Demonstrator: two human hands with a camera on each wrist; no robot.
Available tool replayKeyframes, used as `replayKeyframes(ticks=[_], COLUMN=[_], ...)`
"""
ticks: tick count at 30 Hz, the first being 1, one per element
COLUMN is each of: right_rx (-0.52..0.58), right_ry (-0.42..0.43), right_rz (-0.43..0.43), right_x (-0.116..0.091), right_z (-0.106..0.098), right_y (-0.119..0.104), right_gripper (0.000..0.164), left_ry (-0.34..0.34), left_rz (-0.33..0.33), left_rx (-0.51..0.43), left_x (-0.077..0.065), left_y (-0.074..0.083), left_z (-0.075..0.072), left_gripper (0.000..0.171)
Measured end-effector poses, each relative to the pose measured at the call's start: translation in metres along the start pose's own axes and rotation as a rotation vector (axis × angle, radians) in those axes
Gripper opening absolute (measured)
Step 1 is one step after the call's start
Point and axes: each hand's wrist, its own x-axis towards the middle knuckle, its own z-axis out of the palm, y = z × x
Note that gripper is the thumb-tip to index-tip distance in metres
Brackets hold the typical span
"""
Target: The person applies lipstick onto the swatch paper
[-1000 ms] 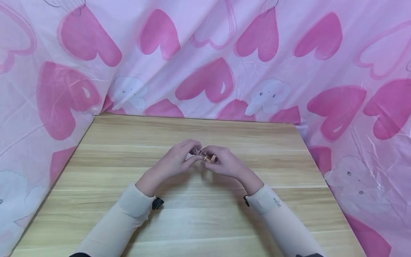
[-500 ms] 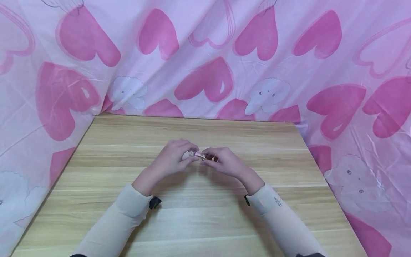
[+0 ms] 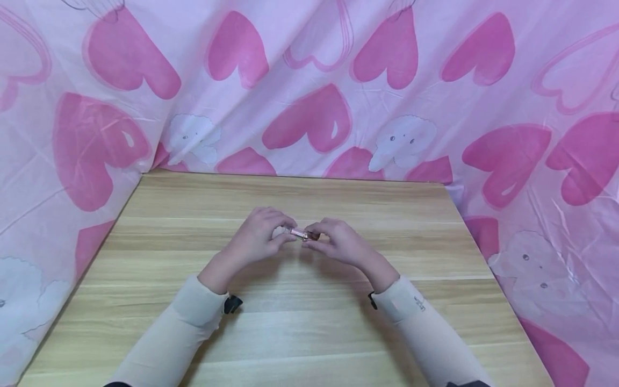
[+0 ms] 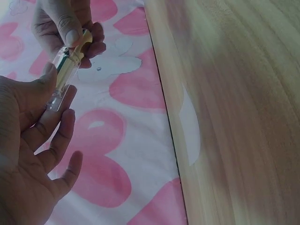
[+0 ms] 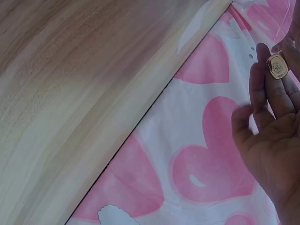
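Observation:
In the head view a slim lipstick tube (image 3: 299,234) is held over the table between both hands. My left hand (image 3: 256,236) pinches its clear end between thumb and fingers. At the other end, my right hand (image 3: 340,242) grips the gold part, partly hiding it. Through the left wrist view the clear plastic cap (image 4: 57,96) shows a gold body inside it, and the left hand's other fingers are spread loosely. The right wrist view catches the gold base (image 5: 277,66) end-on, with a fine round mark, between the right thumb and fingers.
A wood-grain table (image 3: 300,322) lies beneath the hands. Pink cloth (image 3: 309,118) with hearts and white cartoon animals hangs along its back and sides. Both wrists carry dark straps below light sleeves.
The left hand has turned and shifted slightly left. Its end of the lipstick has swung from facing the camera to lying in line between the hands. The right hand has barely moved.

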Motion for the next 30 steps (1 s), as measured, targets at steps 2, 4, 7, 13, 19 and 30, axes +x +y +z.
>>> replayKeyframes(ticks=[2, 4, 7, 13, 19, 30], right_rx=[-0.044, -0.100, -0.189, -0.220, -0.152, -0.056], right_ry=[0.020, 0.037, 0.063, 0.095, 0.088, 0.117], right_rz=[0.003, 0.005, 0.027, 0.103, 0.127, 0.055], right_x=[-0.001, -0.002, -0.008, -0.018, -0.016, -0.016], right_z=[0.000, 0.000, -0.001, -0.006, -0.006, -0.005], right_y=[0.000, 0.001, 0.007, 0.018, 0.021, 0.026], right_gripper=[0.022, 0.022, 0.020, 0.023, 0.026, 0.025], left_ry=[0.000, 0.002, 0.067, 0.148, -0.011, -0.313], left_rz=[-0.015, -0.036, -0.092, -0.169, -0.225, -0.344], left_rx=[0.021, 0.053, 0.086, 0.076, 0.057, -0.117], left_x=[0.000, -0.001, -0.003, -0.009, -0.014, -0.022], left_y=[0.000, -0.001, -0.007, -0.022, -0.020, -0.012], left_z=[-0.001, -0.004, -0.015, -0.035, -0.026, 0.005], left_gripper=[0.020, 0.018, 0.018, 0.021, 0.024, 0.022])
